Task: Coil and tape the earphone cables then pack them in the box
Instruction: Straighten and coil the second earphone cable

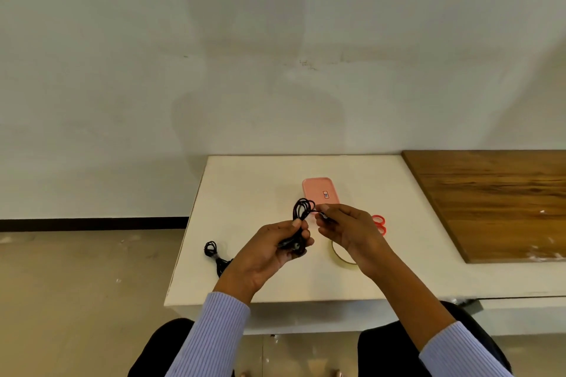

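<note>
A black earphone cable (302, 209) stands in loops above my left hand (277, 249), which grips the gathered loops between thumb and fingers. My right hand (346, 228) pinches the cable's free end just right of the coil. Both hands hover over the white table (245, 190). A second black earphone cable (214, 254) lies bundled on the table to the left, partly hidden by my left wrist. The pink box (320, 191) lies flat behind the hands. A roll of clear tape (340, 254) sits under my right hand, partly covered.
Red-handled scissors (380, 223) lie to the right of my right hand, mostly hidden. A wooden board (496, 202) covers the right side of the surface. The table's left edge drops to a beige floor; a wall rises behind.
</note>
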